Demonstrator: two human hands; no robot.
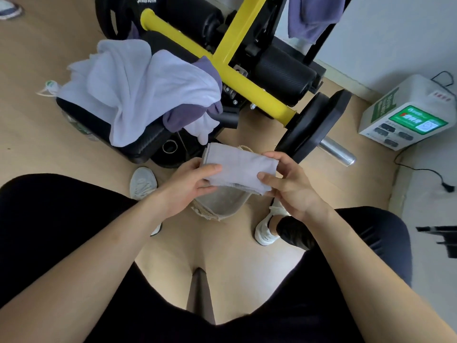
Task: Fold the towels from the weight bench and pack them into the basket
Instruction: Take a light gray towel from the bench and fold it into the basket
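Loose white and purple towels (138,90) lie heaped on the black padded weight bench (138,147). My left hand (190,186) pinches one end of the folded pale-lilac cloth towel (237,167). My right hand (289,186) pinches the other end. The towel is above the grey fabric basket (222,206).

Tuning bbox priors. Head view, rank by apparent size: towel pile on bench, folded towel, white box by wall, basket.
1. towel pile
2. white box
3. folded towel, though it is nearer the camera
Unranked: basket, mostly hidden behind the folded towel.
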